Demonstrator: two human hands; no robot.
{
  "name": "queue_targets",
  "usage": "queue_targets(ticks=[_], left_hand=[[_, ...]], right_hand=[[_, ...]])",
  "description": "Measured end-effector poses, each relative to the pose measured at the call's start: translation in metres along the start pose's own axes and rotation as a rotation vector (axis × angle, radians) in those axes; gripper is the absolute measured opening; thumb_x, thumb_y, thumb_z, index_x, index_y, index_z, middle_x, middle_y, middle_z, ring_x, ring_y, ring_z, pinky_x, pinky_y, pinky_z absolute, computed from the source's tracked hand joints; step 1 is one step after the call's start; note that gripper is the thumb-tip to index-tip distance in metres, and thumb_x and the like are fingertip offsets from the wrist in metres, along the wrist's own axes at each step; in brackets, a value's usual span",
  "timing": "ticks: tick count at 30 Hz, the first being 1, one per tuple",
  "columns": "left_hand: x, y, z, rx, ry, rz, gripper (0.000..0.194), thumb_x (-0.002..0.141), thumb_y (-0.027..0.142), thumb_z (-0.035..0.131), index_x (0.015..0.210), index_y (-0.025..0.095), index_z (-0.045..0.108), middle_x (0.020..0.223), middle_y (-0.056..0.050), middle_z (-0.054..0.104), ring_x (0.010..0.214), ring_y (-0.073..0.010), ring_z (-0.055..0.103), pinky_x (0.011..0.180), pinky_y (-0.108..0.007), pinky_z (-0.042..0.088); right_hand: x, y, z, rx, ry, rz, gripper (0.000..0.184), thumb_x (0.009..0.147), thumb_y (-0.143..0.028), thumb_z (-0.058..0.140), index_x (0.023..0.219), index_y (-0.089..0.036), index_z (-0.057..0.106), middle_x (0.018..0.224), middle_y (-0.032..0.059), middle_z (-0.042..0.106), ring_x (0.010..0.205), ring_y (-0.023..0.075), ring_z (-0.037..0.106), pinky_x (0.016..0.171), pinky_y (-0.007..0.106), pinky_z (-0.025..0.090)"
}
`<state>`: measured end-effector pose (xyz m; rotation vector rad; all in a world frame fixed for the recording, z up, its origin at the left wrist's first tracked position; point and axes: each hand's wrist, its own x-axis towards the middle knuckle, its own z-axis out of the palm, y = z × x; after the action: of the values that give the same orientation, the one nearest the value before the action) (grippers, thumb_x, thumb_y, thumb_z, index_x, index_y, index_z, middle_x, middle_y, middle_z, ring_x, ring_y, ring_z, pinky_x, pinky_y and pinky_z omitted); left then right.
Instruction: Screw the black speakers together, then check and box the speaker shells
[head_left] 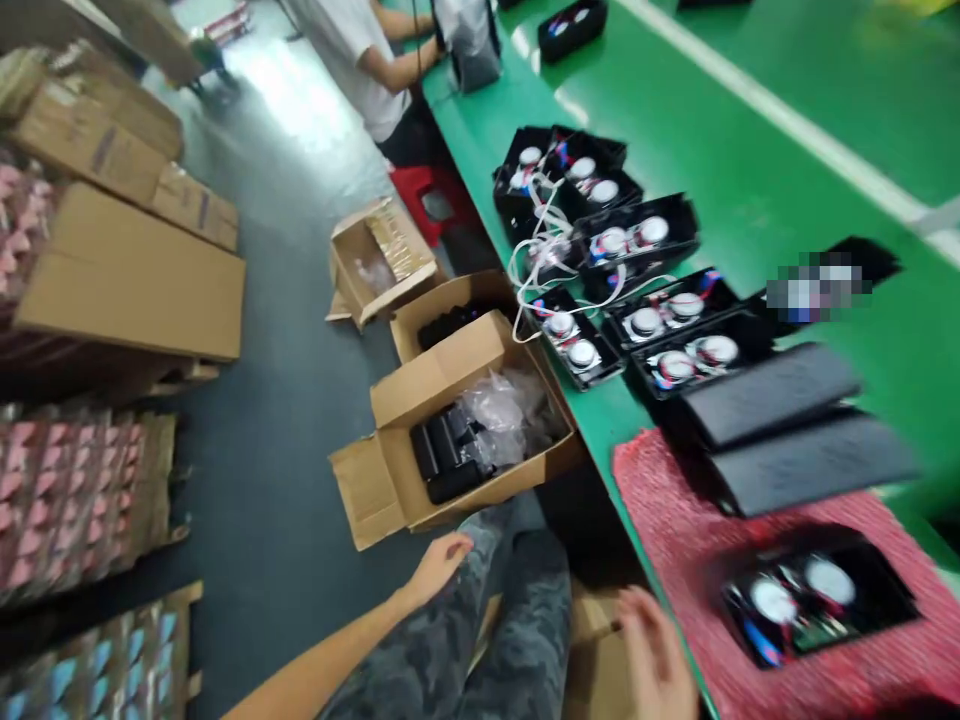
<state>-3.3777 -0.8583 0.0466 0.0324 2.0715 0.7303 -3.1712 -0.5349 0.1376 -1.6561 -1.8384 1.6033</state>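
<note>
My left hand (442, 565) hangs by my left thigh, fingers curled in, with nothing visible in it. Beside the table's edge, my right hand (654, 640) is raised with its fingers stretched out and slightly blurred; it holds nothing. Nearest to it, on a red cloth (675, 560), lies an open black speaker housing (817, 600) with two round white speaker backs, a circuit board and coloured wires. Two dark grey covers or closed housings (814, 462) overlap at the cloth's far end. In front of my knees, an open carton (390, 490) contains black units and clear plastic bags.
More open speaker housings (637, 235) and tangled white cables (551, 240) crowd the green table (525, 110). Other cartons (379, 260) stand beside it. A co-worker (360, 60) handles a bagged item farther along. Stacked boxes (142, 270) and pallets line the left side.
</note>
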Motion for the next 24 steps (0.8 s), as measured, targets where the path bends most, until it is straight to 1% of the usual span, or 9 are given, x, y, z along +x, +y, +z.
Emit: queue_targets(ticks=[3, 6, 9, 12, 15, 17, 19, 21, 24], left_hand=[[0.101, -0.038, -0.016, 0.028, 0.031, -0.059, 0.031, 0.103, 0.042, 0.069, 0.119, 0.016, 0.071, 0.122, -0.009, 0.073, 0.111, -0.0240, 0.071, 0.100, -0.048, 0.060], [0.186, -0.101, -0.026, 0.084, 0.070, -0.141, 0.037, 0.103, 0.040, 0.069, 0.132, 0.017, 0.066, 0.133, -0.011, 0.068, 0.116, -0.0258, 0.069, 0.100, -0.049, 0.060], [0.243, -0.169, -0.023, 0.155, 0.075, -0.172, 0.041, 0.102, 0.039, 0.070, 0.138, 0.019, 0.064, 0.143, -0.013, 0.064, 0.125, -0.0289, 0.066, 0.105, -0.053, 0.058], [0.290, -0.215, -0.012, 0.215, 0.032, -0.135, 0.044, 0.102, 0.038, 0.071, 0.141, 0.020, 0.063, 0.150, -0.013, 0.059, 0.133, -0.0313, 0.061, 0.111, -0.057, 0.054], [0.351, -0.236, -0.005, 0.265, -0.007, -0.087, 0.050, 0.100, 0.038, 0.072, 0.146, 0.020, 0.060, 0.157, -0.014, 0.054, 0.140, -0.0343, 0.056, 0.116, -0.061, 0.048], [0.392, -0.241, 0.000, 0.295, -0.012, -0.082, 0.053, 0.100, 0.038, 0.072, 0.148, 0.020, 0.058, 0.159, -0.014, 0.051, 0.144, -0.0361, 0.052, 0.119, -0.064, 0.044], [0.418, -0.243, 0.008, 0.306, -0.015, -0.094, 0.052, 0.100, 0.039, 0.072, 0.145, 0.019, 0.059, 0.158, -0.015, 0.053, 0.143, -0.0360, 0.052, 0.119, -0.063, 0.044], [0.416, -0.238, 0.017, 0.290, -0.023, -0.115, 0.047, 0.099, 0.040, 0.073, 0.140, 0.018, 0.063, 0.153, -0.014, 0.057, 0.139, -0.0343, 0.056, 0.116, -0.061, 0.048], [0.361, -0.208, 0.015, 0.219, -0.019, -0.149, 0.042, 0.102, 0.041, 0.069, 0.135, 0.016, 0.064, 0.145, -0.013, 0.061, 0.131, -0.0302, 0.061, 0.112, -0.056, 0.050]], right_hand=[[-0.028, 0.027, 0.142, 0.038, -0.456, 0.185, 0.063, 0.081, -0.074, 0.075, 0.111, -0.019, 0.079, 0.112, 0.0174, 0.079, 0.103, 0.0319, 0.079, 0.088, 0.038, 0.068], [-0.001, 0.048, 0.277, -0.008, -0.724, 0.181, 0.054, 0.092, -0.063, 0.065, 0.118, -0.018, 0.077, 0.117, 0.0167, 0.078, 0.108, 0.0282, 0.078, 0.097, 0.040, 0.064], [0.050, 0.085, 0.393, -0.045, -0.835, 0.173, 0.041, 0.084, -0.052, 0.073, 0.110, -0.020, 0.079, 0.114, 0.0122, 0.078, 0.108, 0.0279, 0.074, 0.109, 0.046, 0.057], [0.077, 0.128, 0.468, -0.062, -0.828, 0.192, 0.040, 0.087, -0.046, 0.071, 0.117, -0.020, 0.076, 0.116, 0.0114, 0.075, 0.112, 0.0262, 0.070, 0.116, 0.045, 0.051], [0.066, 0.153, 0.489, -0.032, -0.764, 0.236, 0.046, 0.100, -0.051, 0.058, 0.134, -0.021, 0.067, 0.126, 0.0100, 0.072, 0.119, 0.0211, 0.068, 0.112, 0.036, 0.052], [0.050, 0.165, 0.480, -0.025, -0.735, 0.286, 0.046, 0.103, -0.054, 0.056, 0.135, -0.022, 0.066, 0.125, 0.0087, 0.073, 0.117, 0.0192, 0.070, 0.106, 0.032, 0.055], [0.035, 0.178, 0.458, -0.044, -0.713, 0.347, 0.045, 0.103, -0.056, 0.058, 0.130, -0.021, 0.069, 0.119, 0.0082, 0.075, 0.111, 0.0192, 0.072, 0.102, 0.030, 0.056], [0.025, 0.189, 0.425, -0.075, -0.681, 0.405, 0.046, 0.102, -0.058, 0.060, 0.126, -0.020, 0.071, 0.113, 0.0084, 0.076, 0.107, 0.0195, 0.073, 0.099, 0.030, 0.057], [0.013, 0.191, 0.368, -0.115, -0.601, 0.443, 0.051, 0.100, -0.062, 0.061, 0.125, -0.019, 0.070, 0.110, 0.0084, 0.076, 0.104, 0.0193, 0.073, 0.096, 0.029, 0.056]])
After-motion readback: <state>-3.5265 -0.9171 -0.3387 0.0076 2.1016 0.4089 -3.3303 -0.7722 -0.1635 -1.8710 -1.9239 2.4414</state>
